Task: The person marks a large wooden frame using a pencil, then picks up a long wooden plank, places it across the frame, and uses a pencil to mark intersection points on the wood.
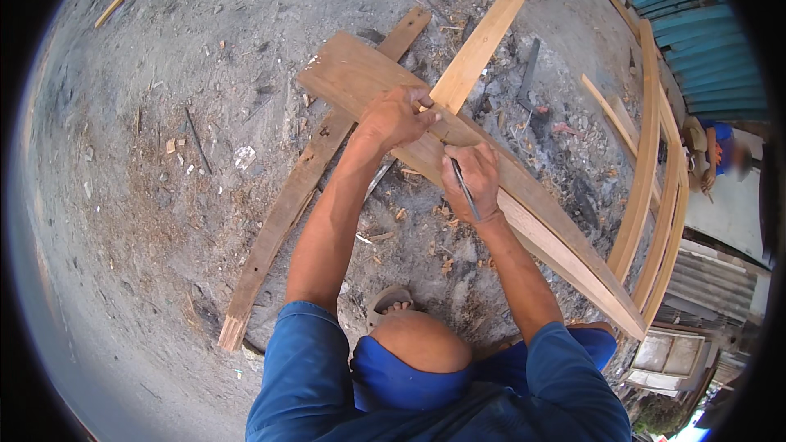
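Observation:
A thick brown wooden beam [536, 188] lies diagonally across my front, with its broad end at the upper left. The end of a pale plank [483, 49] rests on it and stretches away toward the top. My left hand [399, 119] is closed at that plank end, thumb and fingers pinching its near left corner against the beam. Just to the right, my right hand [473, 178] is closed around a slim dark pencil [464, 188], its back end pointing toward me. Fingers hide the tip, which is close to the beam's top face.
A weathered board [278, 237] runs beneath the beam on dusty ground [164, 98] littered with wood chips. Several long curved timbers [647, 164] lie at right, near a blue corrugated sheet [688, 24]. Another person [720, 151] is at the far right. A dark angled tool [528, 74] lies beyond the beam.

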The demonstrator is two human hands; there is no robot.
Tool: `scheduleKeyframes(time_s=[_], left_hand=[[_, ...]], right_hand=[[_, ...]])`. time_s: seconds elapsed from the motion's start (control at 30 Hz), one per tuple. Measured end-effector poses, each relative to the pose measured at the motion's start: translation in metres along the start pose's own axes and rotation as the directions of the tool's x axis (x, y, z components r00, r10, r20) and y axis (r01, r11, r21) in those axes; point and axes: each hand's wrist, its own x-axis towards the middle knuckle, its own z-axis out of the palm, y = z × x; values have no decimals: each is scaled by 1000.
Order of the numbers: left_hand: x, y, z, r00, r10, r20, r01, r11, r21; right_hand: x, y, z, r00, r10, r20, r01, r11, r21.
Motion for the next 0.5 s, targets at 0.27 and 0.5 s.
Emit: scheduleKeyframes(time_s=[0.27, 0.5], left_hand=[[1, -7, 3, 999, 17, -33, -17, 1000, 6], [1, 0, 2, 1000, -3, -20, 3, 1000, 3]], right_hand=[[5, -5, 1, 1000, -17, 4, 17, 1000, -11], [6, -5, -6, 996, 42, 85, -38, 999, -38]])
